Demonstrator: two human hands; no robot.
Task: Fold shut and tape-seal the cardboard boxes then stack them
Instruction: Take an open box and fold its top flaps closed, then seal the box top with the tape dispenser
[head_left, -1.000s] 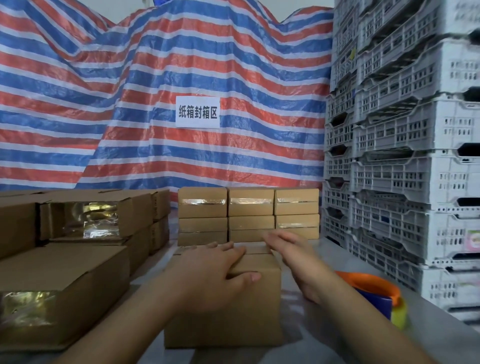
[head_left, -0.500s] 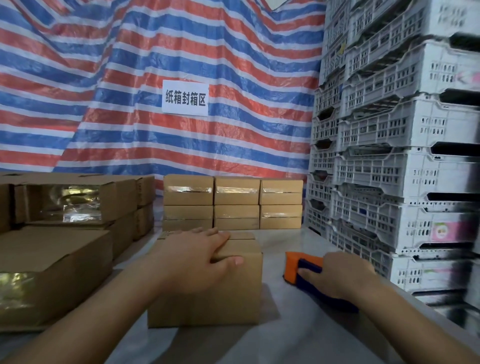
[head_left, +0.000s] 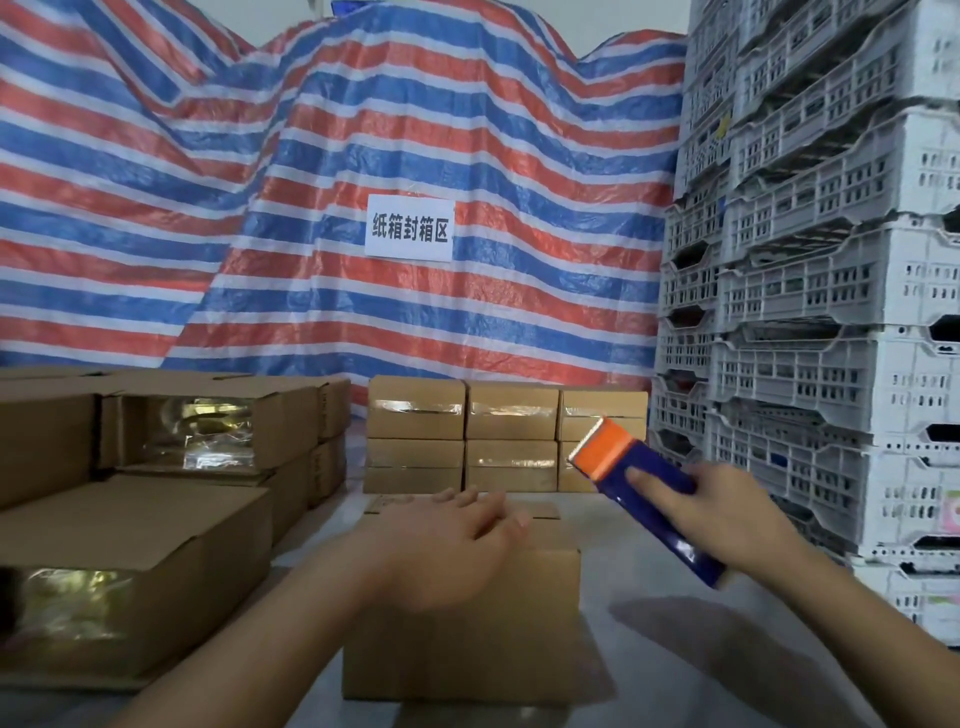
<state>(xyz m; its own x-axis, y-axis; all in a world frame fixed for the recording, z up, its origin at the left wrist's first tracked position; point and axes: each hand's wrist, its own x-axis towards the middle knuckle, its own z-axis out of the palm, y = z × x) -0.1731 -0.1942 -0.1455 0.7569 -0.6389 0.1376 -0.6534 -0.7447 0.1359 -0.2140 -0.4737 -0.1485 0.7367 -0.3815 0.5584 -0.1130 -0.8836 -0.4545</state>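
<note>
1. Pale grey, smooth tabletop (head_left: 675, 644), slightly shiny, running from the near edge back to the striped tarp.
2. Dead centre on it: a plain brown cardboard box (head_left: 467, 629), flaps folded down, sitting flat.
3. Far back, touching the tarp side: a block of small brown taped cardboard boxes (head_left: 511, 439), three across, two high, bottom row right on the table.
4. Left side: bigger brown cardboard cartons with shiny clear tape on the ends (head_left: 135, 566), nearest one flat on the surface, more stacked behind it.
5. Right edge: stacked white perforated plastic crates (head_left: 831, 364); can't tell if on the table or just beside it.
</note>
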